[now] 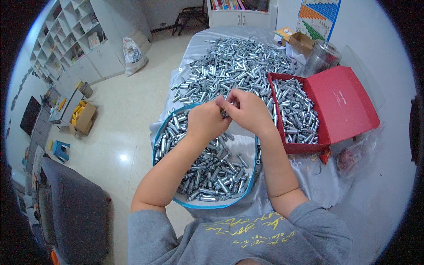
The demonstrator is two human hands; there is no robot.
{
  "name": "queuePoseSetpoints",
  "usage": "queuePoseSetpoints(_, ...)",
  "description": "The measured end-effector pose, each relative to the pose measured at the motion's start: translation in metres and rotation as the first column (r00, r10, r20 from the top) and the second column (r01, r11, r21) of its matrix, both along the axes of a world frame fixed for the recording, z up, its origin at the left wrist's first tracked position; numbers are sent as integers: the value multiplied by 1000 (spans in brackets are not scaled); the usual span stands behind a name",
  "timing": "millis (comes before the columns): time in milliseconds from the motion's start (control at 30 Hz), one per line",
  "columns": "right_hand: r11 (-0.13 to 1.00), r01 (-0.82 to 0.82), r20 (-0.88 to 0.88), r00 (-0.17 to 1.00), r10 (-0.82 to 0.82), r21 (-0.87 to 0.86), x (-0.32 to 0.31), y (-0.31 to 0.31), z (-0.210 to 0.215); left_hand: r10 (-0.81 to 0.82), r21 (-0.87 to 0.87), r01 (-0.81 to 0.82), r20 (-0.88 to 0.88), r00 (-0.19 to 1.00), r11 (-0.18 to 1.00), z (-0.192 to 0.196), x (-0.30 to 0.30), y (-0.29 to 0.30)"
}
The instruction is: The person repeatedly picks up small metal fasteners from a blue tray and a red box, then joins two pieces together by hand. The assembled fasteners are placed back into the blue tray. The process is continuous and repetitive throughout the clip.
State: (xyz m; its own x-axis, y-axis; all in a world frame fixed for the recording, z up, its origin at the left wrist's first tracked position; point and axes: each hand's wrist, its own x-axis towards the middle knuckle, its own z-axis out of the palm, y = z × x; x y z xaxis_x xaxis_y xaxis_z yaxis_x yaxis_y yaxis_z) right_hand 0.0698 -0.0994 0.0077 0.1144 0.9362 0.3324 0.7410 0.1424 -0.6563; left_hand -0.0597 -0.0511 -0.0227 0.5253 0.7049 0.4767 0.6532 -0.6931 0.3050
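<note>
Left hand (206, 118) and right hand (248, 114), both curled around a half-hidden, seemingly bolt-like metal piece (224, 114) above the blue-rimmed tray (245, 147)

Yellow lettering (260, 226), part looping script, part capitals, runs across the wearer's grey T-shirt (309, 236), while small pale print (342, 98) marks the red box's open lid (349, 117). Markings on the colourful wall poster (319, 17) and white floor bag (134, 55) are too small to read.

metal fastener (225, 114): silvery, mostly hidden between hands (206, 119) | loose fasteners (217, 170): cylindrical, jumbled in heaps
</note>
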Motion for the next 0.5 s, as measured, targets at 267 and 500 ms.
queuePoseSetpoints(267, 972, -223, -203, 958, 204, -74, 10, 18, -18, -26, 46, 25, 25, 999, 999, 3, -6, 1)
queuePoseSetpoints(500, 943, -334, -461, 835, 299, 7, 10, 24, -26, 0, 143, -13, 87, 996, 990, 6, -7, 6)
